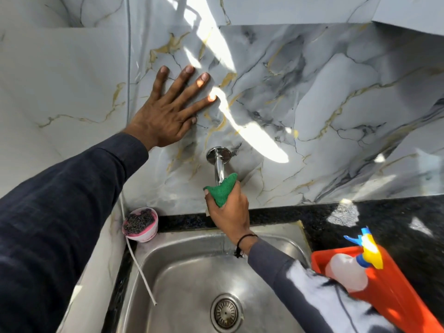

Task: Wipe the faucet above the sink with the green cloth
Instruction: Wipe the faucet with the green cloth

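A chrome faucet (218, 162) comes out of the marble wall above a steel sink (182, 272). Its round base plate and upper pipe show; the lower part is hidden behind the cloth and hand. My right hand (231, 212) grips a folded green cloth (222, 189) and presses it around the faucet pipe from below. My left hand (168, 109) lies flat on the marble wall, up and left of the faucet, fingers spread and holding nothing.
A pink cup (141, 224) with a dark scrubber stands at the sink's back left corner. A thin white tube (140, 267) hangs over the sink's left rim. An orange tub (394, 292) with a spray bottle (353, 267) sits on the black counter (396, 224) at right.
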Motion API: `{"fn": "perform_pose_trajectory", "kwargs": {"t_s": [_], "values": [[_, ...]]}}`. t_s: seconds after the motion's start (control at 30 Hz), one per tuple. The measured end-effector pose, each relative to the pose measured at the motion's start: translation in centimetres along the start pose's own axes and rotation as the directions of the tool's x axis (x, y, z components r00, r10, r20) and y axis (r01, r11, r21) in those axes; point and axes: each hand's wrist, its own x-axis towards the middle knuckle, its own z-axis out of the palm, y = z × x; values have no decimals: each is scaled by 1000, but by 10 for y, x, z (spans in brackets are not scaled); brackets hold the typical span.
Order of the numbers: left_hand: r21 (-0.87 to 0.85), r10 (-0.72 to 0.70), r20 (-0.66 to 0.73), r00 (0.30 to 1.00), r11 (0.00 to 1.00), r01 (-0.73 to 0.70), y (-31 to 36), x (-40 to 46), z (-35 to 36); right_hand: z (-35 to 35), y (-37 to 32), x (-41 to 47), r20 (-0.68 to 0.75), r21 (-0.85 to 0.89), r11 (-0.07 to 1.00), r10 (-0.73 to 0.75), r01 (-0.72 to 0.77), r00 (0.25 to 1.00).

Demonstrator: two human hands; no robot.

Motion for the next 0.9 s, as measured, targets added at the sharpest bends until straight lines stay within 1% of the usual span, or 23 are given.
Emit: {"fn": "perform_pose_trajectory", "kwargs": {"t_s": [0.1,0.17,0.2,0.23,0.27,0.3,0.33,0.37,0.43,0.53,0.6,0.63,0.7,0.77,0.8,0.9], "values": [[-3,0,-7,1000,1000,0,0,-1,3,2,-10,10,10,23,997,78,-78,997],[-3,-4,-12,1000,1000,4,0,-1,5,-1,-19,25,75,68,973,215,-220,974],[0,-3,-10,1000,1000,3,0,-1,6,-4,-24,38,165,113,931,327,-347,931],[2,-1,-8,1000,1000,1,0,-1,5,-6,-30,56,292,184,843,444,-505,847],[1,-1,-8,1000,1000,1,0,0,4,-10,-37,73,439,237,720,520,-653,733],[-3,-4,-7,1000,1000,4,0,1,3,-13,-45,87,557,249,618,538,-745,633],[-8,-2,-6,1000,1000,2,1,0,4,-13,-48,97,612,241,571,538,-785,580],[-8,3,-7,1000,1000,-4,2,-1,4,-11,-49,103,624,236,558,541,-796,564],[5,5,-3,1000,1000,-5,0,-2,5,-5,-50,104,613,241,575,534,-781,583],[18,6,8,1000,1000,-7,-1,0,2,-2,-40,92,550,296,629,503,-719,667],[25,10,3,1000,1000,-10,-1,0,2,-4,-31,80,537,358,623,472,-695,699],[31,10,-3,1000,999,-10,-1,-1,2,-5,-27,74,519,374,639,456,-672,723],[40,6,-7,1000,999,-6,0,-2,2,-4,-19,57,438,346,744,411,-572,799],[41,8,0,1000,999,-8,0,-1,2,-3,-12,41,311,271,870,327,-413,892],[40,10,6,1000,999,-10,0,0,2,-3,-8,33,252,233,912,279,-337,927],[63,18,11,1000,998,-19,-1,0,3,-1,2,15,138,184,969,143,-168,980]]}}
